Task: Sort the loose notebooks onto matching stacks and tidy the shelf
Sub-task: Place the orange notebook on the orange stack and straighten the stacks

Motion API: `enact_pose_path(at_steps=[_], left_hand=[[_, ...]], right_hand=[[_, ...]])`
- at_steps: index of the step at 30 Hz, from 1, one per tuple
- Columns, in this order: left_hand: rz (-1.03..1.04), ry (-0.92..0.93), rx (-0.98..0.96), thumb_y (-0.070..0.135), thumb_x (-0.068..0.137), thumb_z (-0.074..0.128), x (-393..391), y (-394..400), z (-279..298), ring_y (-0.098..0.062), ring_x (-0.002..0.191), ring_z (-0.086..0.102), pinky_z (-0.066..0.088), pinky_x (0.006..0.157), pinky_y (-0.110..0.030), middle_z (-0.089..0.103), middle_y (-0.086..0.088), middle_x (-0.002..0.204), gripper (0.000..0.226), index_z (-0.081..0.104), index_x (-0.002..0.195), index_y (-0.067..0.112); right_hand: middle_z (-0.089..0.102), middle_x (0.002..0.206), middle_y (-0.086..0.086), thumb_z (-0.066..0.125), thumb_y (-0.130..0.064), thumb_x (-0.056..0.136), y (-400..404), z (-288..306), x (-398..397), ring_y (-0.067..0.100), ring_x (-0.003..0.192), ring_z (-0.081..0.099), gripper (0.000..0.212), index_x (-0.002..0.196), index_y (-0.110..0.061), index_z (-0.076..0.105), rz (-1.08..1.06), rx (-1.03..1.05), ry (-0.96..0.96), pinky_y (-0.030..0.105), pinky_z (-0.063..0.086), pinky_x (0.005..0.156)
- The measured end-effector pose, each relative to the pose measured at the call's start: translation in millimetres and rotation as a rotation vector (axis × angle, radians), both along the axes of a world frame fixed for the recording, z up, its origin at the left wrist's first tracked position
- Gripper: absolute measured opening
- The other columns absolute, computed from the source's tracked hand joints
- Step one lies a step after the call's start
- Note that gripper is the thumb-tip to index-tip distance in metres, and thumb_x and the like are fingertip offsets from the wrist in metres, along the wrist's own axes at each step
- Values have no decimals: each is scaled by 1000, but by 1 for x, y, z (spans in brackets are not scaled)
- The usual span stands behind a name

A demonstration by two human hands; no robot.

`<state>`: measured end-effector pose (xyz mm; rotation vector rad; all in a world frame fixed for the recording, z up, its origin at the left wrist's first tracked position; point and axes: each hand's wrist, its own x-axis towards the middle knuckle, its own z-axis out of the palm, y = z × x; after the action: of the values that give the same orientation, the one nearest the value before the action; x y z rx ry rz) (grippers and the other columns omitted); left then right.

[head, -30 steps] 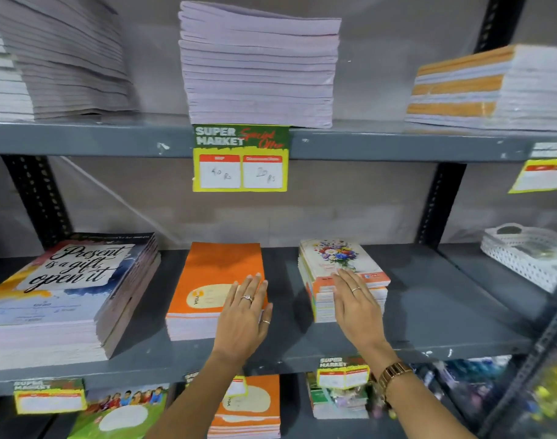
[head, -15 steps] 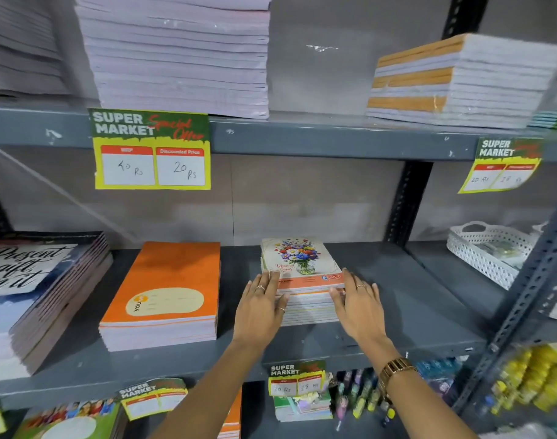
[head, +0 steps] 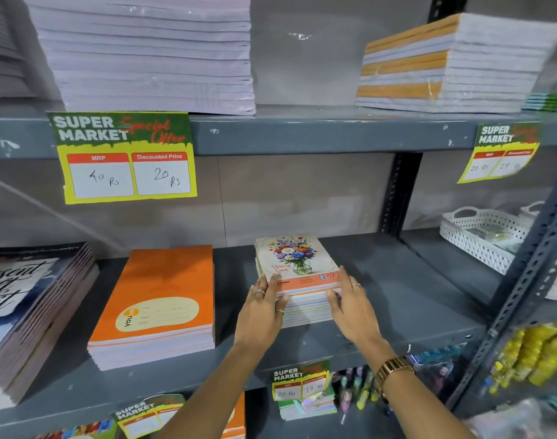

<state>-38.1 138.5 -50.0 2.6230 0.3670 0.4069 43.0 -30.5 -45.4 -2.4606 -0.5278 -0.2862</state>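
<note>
Both hands bracket the floral notebook stack [head: 297, 280], which sits near the middle of the grey shelf [head: 413, 299], set a little back from its front edge and just beside the orange notebook stack [head: 158, 305] to its left. The left hand [head: 261, 312] lies flat and open against the stack's near left corner, fingers stretched up the side; the right hand [head: 353, 307] is likewise spread, palm pressing the near right corner, so neither hand holds anything, they only square the pile. The risk from here is uneven pressure: if one palm pushes harder, the upper books could slide off the lower ones or the whole pile could twist askew, and a hard shove from the right might drive it into the orange stack. The thin covers at the near edge already look slightly uneven, so a fingertip catching one could curl or crease it. Much is unclear: the lettered notebook stack [head: 30, 312] at the shelf's left end is cut off by the frame, the contents of the white basket [head: 480, 239] at the right are too blurred to name, and the hands hide the floral stack's lower near corners, so how well they line up cannot be told.
</note>
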Motion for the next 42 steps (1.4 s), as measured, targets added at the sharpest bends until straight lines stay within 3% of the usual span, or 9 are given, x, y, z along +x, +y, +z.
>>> enact_pose_path(at_steps=[14,32,42], left_hand=[[18,-83,-149,32,96,43,-6,-1,0,-23,119,57,54,89,-37,32,-2,152,52,24,144,25],[14,-77,-101,38,97,36,-7,1,1,-26,123,53,54,91,-40,34,-4,152,51,23,144,26],[44,-98,-116,38,97,34,-7,-4,0,-25,124,52,54,92,-39,35,-4,151,49,25,144,25]], right_hand=[[51,128,9,41,-22,98,-1,-5,-1,22,115,48,50,144,-9,28,-44,16,-51,36,48,89],[58,122,10,42,-25,98,-2,-4,-3,24,112,52,50,145,-13,29,-32,-12,-51,37,49,87],[45,144,7,43,-23,97,0,-5,-2,23,130,43,48,143,-18,33,-22,-6,-52,39,45,100]])
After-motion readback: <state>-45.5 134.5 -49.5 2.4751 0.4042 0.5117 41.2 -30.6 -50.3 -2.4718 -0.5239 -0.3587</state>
